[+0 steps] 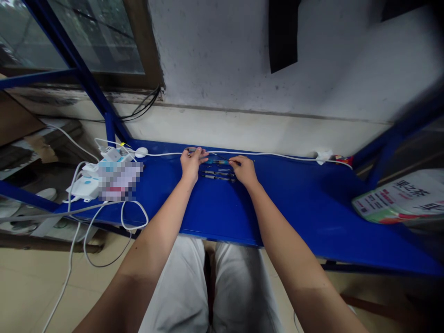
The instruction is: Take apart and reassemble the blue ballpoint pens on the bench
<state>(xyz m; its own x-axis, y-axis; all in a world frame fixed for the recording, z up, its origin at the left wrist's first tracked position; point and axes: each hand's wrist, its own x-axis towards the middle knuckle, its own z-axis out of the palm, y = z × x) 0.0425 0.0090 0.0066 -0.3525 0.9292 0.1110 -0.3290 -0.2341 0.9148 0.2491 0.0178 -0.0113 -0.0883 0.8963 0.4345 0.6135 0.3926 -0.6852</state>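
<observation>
Both hands are over the far middle part of a blue table (222, 217). My left hand (190, 163) has its thumb and fingers closed around something slim and pen-like, too small to name. My right hand (243, 168) pinches the end of a thin dark piece, which reaches up and left between the hands. Between them lies a light-blue pen-like item (219, 162). Just nearer, several slim pens or pen parts (218, 175) rest side by side on the table. The fingertips partly hide what they hold.
White power strips (85, 187) with looped cables are at the left. A white cable (270, 154) runs along the back edge. A crumpled white tissue (324, 156) is at the back right, a printed package (402, 196) at the right.
</observation>
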